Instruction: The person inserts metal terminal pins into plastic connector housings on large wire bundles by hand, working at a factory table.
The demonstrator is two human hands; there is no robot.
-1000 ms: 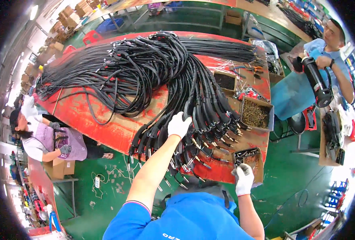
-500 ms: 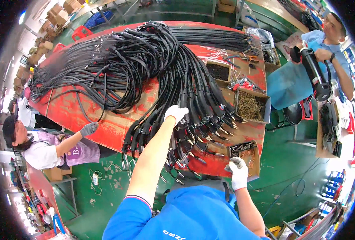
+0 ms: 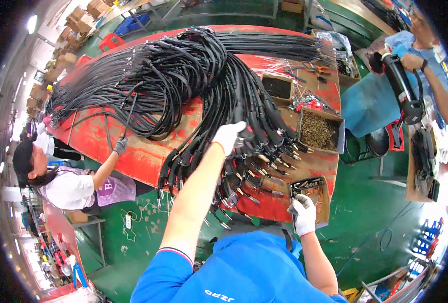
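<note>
A large bundle of black cables [image 3: 183, 76] lies across the red table, its metal-tipped ends fanned toward me. My left hand [image 3: 229, 138], in a white glove, reaches over the fan, its fingers closed around one of the black cables [image 3: 245, 133]. My right hand [image 3: 304, 216], also gloved, is at the near edge of a small cardboard box [image 3: 323, 218] of black and brownish small parts. Its thumb and fingers are pinched together at the box's left corner; whatever is between them is too small to make out.
An open box of brass-coloured small parts [image 3: 319, 132] and a box of dark small parts [image 3: 278, 88] stand on the table's right. Pliers [image 3: 321, 70] lie farther back. At left a co-worker's gloved hand [image 3: 120, 145] holds a cable; at right another person carries a black cylindrical device [image 3: 402, 88].
My left hand has moved slightly right and farther over the cables. My right hand has shifted a little at the box's corner. The left co-worker's hand has risen toward the bundle.
</note>
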